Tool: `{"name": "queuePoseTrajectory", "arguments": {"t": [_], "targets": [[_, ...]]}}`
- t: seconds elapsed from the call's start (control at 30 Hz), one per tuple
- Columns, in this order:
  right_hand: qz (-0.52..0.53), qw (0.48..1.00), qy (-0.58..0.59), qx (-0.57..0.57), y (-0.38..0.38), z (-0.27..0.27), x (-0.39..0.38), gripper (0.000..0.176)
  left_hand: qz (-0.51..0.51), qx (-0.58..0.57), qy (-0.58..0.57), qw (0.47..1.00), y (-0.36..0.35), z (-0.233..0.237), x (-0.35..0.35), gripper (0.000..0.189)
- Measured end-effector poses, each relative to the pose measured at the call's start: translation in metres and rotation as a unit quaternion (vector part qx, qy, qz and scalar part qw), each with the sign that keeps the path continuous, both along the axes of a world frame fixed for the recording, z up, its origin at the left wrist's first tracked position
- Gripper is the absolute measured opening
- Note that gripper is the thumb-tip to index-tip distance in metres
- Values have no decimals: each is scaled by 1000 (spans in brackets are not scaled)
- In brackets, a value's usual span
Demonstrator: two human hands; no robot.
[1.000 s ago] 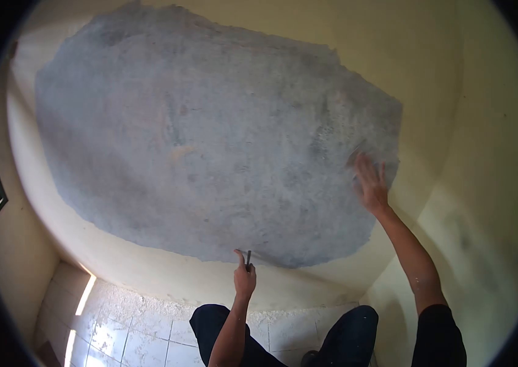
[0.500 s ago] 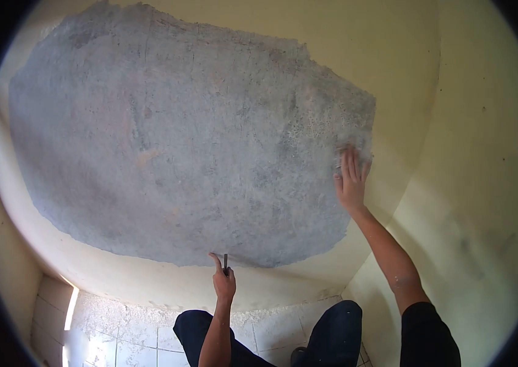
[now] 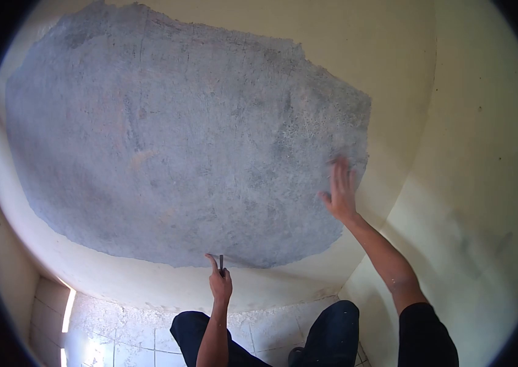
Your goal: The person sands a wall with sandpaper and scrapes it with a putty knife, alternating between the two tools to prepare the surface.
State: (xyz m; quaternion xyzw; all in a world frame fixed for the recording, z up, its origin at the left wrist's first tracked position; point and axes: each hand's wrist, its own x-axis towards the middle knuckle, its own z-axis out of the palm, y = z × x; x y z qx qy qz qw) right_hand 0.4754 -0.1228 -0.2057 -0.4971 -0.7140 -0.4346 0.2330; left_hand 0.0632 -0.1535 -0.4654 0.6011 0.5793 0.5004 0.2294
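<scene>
The right hand (image 3: 341, 199) is blurred (its palm is hidden from view).

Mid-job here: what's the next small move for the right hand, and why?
I'd probably slide the right hand up and left across the grey patch: it is spread near the patch's right edge, and a mottled area lies that way. The left hand, gripping a dark slim tool by the lower edge, can likely wait.
</scene>
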Motion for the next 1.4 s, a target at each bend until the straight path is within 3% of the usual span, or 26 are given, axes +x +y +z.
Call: {"name": "queuePoseTrajectory", "arguments": {"t": [0.03, 0.17, 0.2, 0.3, 0.33, 0.43, 0.53, 0.57, 0.63, 0.67, 0.77, 0.87, 0.97, 1.07, 1.1, 1.17, 1.2, 1.27, 1.3, 1.37, 1.4], "targets": [[65, 998, -9, -20, 1, -2, -4, 85, -1, 4, 3, 1000, 1, 2, -1, 90], [-108, 972, 177, 109, 17, 11, 5, 85, -1, 13, 3, 1000, 2, -2, 3, 89], [17, 974, 171, 146, 18, 9, -1, 88, -2, 15, 0, 1000, 2, -5, 4, 89], [11, 998, -41, -56, -5, 11, 7, 88, 4, 13, 9, 1000, 7, -3, 1, 89], [-83, 986, -137, 38, -5, 20, 18, 85, 5, 6, 15, 1000, 6, -2, 3, 89], [78, 989, 110, 68, -1, 12, 4, 83, 4, 18, -12, 1000, 4, -2, 6, 89], [24, 988, -154, -12, -5, 21, 7, 85, 8, 9, 2, 1000, 4, 0, 5, 89], [-8, 999, -33, 22, -2, 22, 5, 86, 7, 14, -1, 1000, 5, -1, 5, 88], [-66, 972, 208, 83, 13, 23, -4, 87, 9, 23, -12, 1000, 6, -5, 5, 87], [87, 976, 167, 111, 15, 14, -12, 86, 12, 25, -2, 1000, 4, -6, 1, 87], [-21, 990, -135, 20, 1, 20, -3, 89, 14, 37, 10, 999, 8, -7, 3, 85], [-11, 980, 168, 103, 13, 17, -7, 88, 18, 28, 8, 999, 5, -6, 3, 84], [37, 996, -40, -69, -8, 19, -13, 84, 14, 27, 8, 1000, 5, 3, 1, 83], [-49, 957, 253, 132, 17, 19, -7, 84, 15, 26, 6, 1000, 2, -1, 1, 82], [-17, 988, 147, 45, 10, 15, -13, 84, 15, 37, 9, 999, 2, -7, 0, 82], [44, 988, -76, -123, -11, 11, -22, 83, 13, 48, 6, 999, 10, -2, 0, 82], [-6, 993, -120, -14, -4, 8, -13, 83, 10, 37, 2, 999, 7, 1, -1, 82], [52, 988, 114, 88, 7, -2, -25, 83, 12, 32, -5, 999, 3, -2, 2, 82], [84, 960, 229, 139, 13, -5, -32, 84, 18, 41, -6, 999, 3, -4, 5, 81], [50, 996, -32, 66, 5, -14, -31, 86, 21, 48, 1, 999, 9, 0, -2, 81], [29, 985, -168, 24, -1, -15, -28, 86, 20, 42, -2, 999, 6, 3, -1, 80]]}}
